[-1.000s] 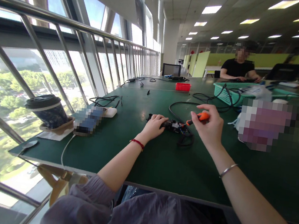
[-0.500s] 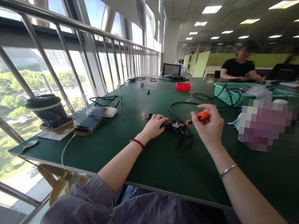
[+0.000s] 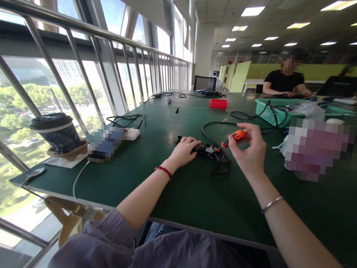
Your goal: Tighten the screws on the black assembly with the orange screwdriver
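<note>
My left hand (image 3: 184, 149) presses down on a small black electronic part (image 3: 208, 150) with wires, lying on the green table (image 3: 197, 190). My right hand (image 3: 249, 152) grips an orange-handled screwdriver (image 3: 236, 136), its tip angled down onto the part. A black cable (image 3: 218, 167) loops beside and under the part.
A dark paper cup (image 3: 56, 133) and a blurred blue item (image 3: 106, 142) with a white charger sit at the left by the window railing. A red box (image 3: 218, 103), a green basket (image 3: 277, 111) and cables lie farther back. A blurred pink object (image 3: 317, 148) is at right. Another person sits far behind.
My right hand has turned slightly, shifting the screwdriver's handle a little left and up. The left hand stays still on the part.
</note>
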Tool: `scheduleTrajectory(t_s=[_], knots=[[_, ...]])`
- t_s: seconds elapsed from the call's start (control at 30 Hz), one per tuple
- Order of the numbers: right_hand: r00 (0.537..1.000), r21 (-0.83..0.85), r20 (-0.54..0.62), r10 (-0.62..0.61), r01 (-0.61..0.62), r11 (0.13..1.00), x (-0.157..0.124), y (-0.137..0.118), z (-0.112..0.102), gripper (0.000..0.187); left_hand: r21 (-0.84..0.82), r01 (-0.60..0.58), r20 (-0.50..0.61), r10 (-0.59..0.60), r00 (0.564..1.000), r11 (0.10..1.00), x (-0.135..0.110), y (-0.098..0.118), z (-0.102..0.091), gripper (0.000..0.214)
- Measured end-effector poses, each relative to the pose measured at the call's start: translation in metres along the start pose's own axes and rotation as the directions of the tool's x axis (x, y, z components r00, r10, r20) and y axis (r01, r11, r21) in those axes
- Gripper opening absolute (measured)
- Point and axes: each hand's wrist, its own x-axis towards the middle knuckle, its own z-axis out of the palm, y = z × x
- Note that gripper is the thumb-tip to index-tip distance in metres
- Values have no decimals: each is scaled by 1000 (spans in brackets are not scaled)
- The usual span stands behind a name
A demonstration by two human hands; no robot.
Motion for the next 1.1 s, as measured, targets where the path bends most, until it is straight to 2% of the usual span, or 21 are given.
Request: scheduleTrajectory(t_s=[0.17, 0.43, 0.53, 0.67, 0.77, 0.9, 1.0, 1.1], knots=[[996, -66, 2, 94, -94, 993, 0, -4, -2, 19, 2, 1, 2, -1, 1000, 1000, 0, 0, 0, 47], [1000, 7, -20, -9, 9, 1000, 0, 0, 0, 31, -6, 2, 1, -2, 1000, 1000, 0, 0, 0, 46], [1000, -3, -8, 6, -6, 1000, 0, -1, 0, 28, -2, 2, 2, -2, 1000, 1000, 0, -1, 1, 47], [998, -82, 5, 63, -62, 995, 0, -3, -2, 15, 11, -2, 0, 2, 1000, 1000, 1, -2, 2, 47], [998, -63, 1, 65, -65, 996, 0, -3, -2, 18, 14, 0, 4, 0, 1000, 1000, 1, -2, 2, 48], [1000, 15, -9, 0, 0, 1000, 0, 0, 0, 31, 6, -4, -1, 4, 1000, 1000, 0, -1, 1, 47], [1000, 15, -9, -20, 20, 1000, 0, 0, 0, 28, 2, -6, -7, 6, 1000, 1000, 0, -1, 1, 47], [1000, -28, 12, 26, -26, 999, 0, -1, -1, 21, 0, -7, -5, 7, 1000, 1000, 0, -1, 1, 47]])
